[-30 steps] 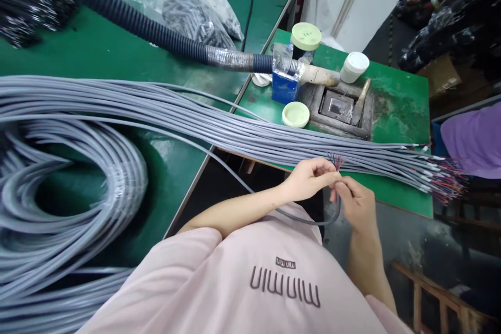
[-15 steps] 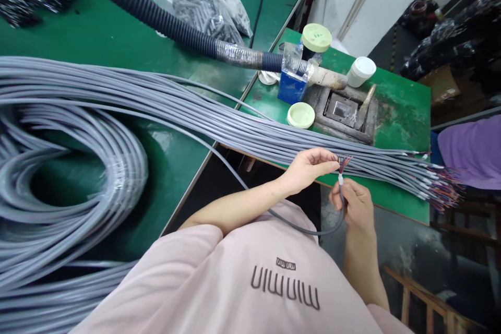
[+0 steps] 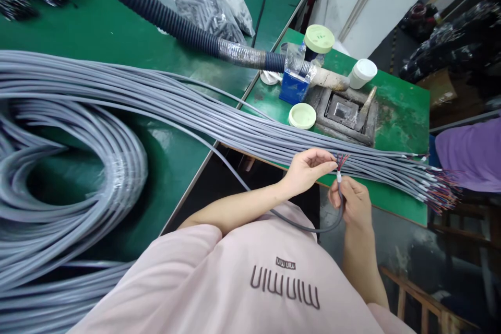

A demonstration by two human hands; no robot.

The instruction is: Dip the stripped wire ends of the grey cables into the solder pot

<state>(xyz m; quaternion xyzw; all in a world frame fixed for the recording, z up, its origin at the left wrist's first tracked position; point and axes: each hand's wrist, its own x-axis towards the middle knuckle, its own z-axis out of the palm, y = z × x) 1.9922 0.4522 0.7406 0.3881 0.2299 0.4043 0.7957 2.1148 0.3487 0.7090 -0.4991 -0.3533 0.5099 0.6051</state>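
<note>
A single grey cable [image 3: 293,226] curves across my lap, and its end points upward with thin coloured wires [image 3: 343,162] fanned out above a white band. My right hand [image 3: 354,199] is closed around the cable just below that band. Thumb and forefinger of my left hand [image 3: 311,169] pinch at the wires on the left side of the fan; the exact strand is too small to make out. Directly behind both hands lies a thick bundle of grey cables [image 3: 250,133], whose stripped ends [image 3: 442,190] show many coloured wires at the right.
Coiled grey cables [image 3: 125,167] lie on the green table at left. Beyond the bundle are a soldering pot [image 3: 344,110], a brush-like stick [image 3: 368,104], a pale lid [image 3: 302,116], a white tub [image 3: 363,73] and a black corrugated hose [image 3: 156,10]. A person's purple sleeve [image 3: 469,154] is at right.
Both hands keep their grip on the cable end and its wires, with hardly any movement. The whole view has shifted very slightly.
</note>
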